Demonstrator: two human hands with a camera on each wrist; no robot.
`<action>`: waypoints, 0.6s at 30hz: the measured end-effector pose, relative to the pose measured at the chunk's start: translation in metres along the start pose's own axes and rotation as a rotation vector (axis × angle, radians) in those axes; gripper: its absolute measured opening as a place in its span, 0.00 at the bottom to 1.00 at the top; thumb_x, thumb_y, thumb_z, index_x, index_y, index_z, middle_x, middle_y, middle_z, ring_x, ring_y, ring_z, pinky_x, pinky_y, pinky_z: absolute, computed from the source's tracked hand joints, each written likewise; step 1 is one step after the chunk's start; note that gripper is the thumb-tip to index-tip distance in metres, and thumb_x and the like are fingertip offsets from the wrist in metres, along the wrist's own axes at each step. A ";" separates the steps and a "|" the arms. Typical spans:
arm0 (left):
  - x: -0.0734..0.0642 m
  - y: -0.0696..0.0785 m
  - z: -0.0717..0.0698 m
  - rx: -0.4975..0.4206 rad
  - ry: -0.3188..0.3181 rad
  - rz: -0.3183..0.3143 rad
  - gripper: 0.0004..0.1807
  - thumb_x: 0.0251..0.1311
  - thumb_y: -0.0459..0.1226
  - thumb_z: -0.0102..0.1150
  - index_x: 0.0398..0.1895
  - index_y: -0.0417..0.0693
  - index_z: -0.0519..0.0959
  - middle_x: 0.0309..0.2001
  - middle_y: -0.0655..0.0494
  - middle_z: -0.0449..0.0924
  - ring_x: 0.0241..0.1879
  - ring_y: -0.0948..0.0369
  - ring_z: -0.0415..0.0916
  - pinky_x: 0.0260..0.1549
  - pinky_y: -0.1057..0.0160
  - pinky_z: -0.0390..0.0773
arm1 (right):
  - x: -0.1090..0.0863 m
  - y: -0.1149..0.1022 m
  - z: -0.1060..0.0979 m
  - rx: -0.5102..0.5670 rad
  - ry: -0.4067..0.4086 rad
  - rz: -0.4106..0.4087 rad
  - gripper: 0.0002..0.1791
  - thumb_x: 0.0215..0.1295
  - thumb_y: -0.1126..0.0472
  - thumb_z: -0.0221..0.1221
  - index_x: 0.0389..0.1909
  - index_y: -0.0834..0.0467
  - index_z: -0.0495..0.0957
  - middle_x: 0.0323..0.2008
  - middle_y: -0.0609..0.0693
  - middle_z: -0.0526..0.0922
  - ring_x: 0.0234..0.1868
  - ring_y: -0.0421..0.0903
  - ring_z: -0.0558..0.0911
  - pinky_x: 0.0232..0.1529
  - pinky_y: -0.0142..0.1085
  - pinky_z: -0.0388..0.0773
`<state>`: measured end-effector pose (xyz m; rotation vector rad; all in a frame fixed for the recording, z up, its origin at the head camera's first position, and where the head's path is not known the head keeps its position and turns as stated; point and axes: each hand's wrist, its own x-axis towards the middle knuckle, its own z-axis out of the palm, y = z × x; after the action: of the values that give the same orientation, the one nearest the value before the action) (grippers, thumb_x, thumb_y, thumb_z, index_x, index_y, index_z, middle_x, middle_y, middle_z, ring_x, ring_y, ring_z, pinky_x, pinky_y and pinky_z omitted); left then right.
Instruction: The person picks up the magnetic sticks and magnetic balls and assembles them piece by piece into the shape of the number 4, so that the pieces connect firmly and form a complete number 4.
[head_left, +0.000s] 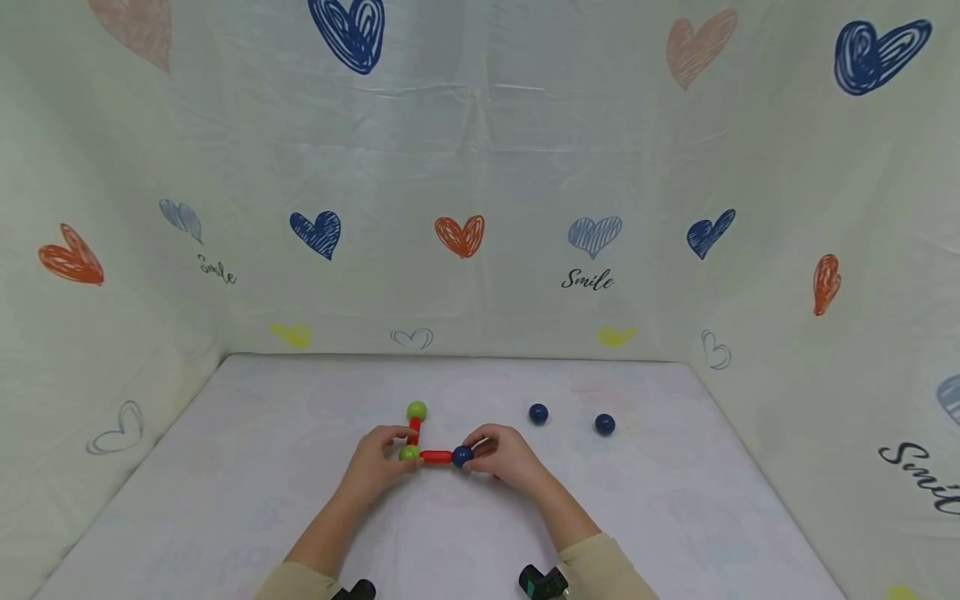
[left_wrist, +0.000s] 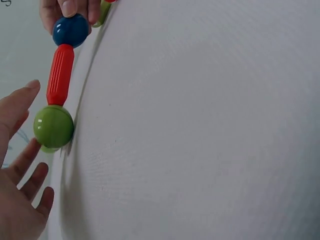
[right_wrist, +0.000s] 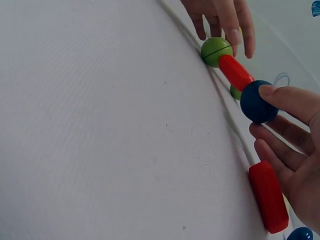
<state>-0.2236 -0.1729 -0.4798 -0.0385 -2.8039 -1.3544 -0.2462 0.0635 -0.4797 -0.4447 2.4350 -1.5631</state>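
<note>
A red rod [head_left: 437, 457] joins a blue ball [head_left: 462, 456] to a green ball [head_left: 409, 452]. From that green ball another red rod [head_left: 414, 431] runs to a farther green ball [head_left: 417, 410]. My right hand [head_left: 504, 457] pinches the blue ball [right_wrist: 258, 101], thumb on top and fingers on its other side. Around the nearer green ball [left_wrist: 53, 126] my left hand [left_wrist: 22, 165] has its fingers spread, with one fingertip right at the ball's edge and the thumb apart from it. Beside my right hand's fingers lies a loose red rod [right_wrist: 269, 197], mostly hidden in the head view.
Two more blue balls lie on the white table [head_left: 645, 508] to the right, one nearer the middle [head_left: 538, 413] and one farther right [head_left: 604, 424]. A heart-printed cloth [head_left: 525, 183] stands behind the table and along both sides.
</note>
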 end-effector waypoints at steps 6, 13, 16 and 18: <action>0.001 0.005 0.007 -0.007 0.014 0.079 0.21 0.47 0.37 0.76 0.47 0.49 0.83 0.50 0.51 0.78 0.57 0.47 0.68 0.56 0.42 0.67 | -0.002 0.000 0.001 -0.033 0.017 -0.009 0.14 0.51 0.65 0.73 0.39 0.57 0.83 0.30 0.46 0.81 0.30 0.42 0.78 0.27 0.35 0.75; 0.004 0.009 0.014 0.056 0.013 0.172 0.18 0.44 0.41 0.79 0.40 0.54 0.84 0.38 0.59 0.80 0.47 0.54 0.65 0.43 0.53 0.71 | -0.003 0.001 0.001 -0.050 0.029 -0.028 0.14 0.51 0.65 0.73 0.39 0.56 0.83 0.28 0.46 0.81 0.28 0.42 0.77 0.26 0.34 0.74; 0.005 0.010 0.017 0.065 0.002 0.183 0.16 0.43 0.40 0.79 0.37 0.54 0.85 0.36 0.61 0.80 0.45 0.56 0.64 0.40 0.56 0.70 | -0.003 0.001 0.001 -0.054 0.035 -0.018 0.13 0.51 0.64 0.73 0.38 0.55 0.83 0.28 0.45 0.81 0.29 0.43 0.78 0.27 0.35 0.74; 0.006 0.012 0.018 0.074 -0.009 0.189 0.15 0.43 0.40 0.79 0.35 0.54 0.85 0.35 0.62 0.79 0.44 0.56 0.64 0.39 0.57 0.70 | -0.003 0.001 0.001 -0.052 0.038 0.000 0.13 0.51 0.63 0.73 0.38 0.54 0.83 0.29 0.45 0.81 0.29 0.43 0.78 0.28 0.35 0.74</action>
<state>-0.2294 -0.1516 -0.4814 -0.3000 -2.7717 -1.2115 -0.2432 0.0641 -0.4813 -0.4281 2.5094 -1.5249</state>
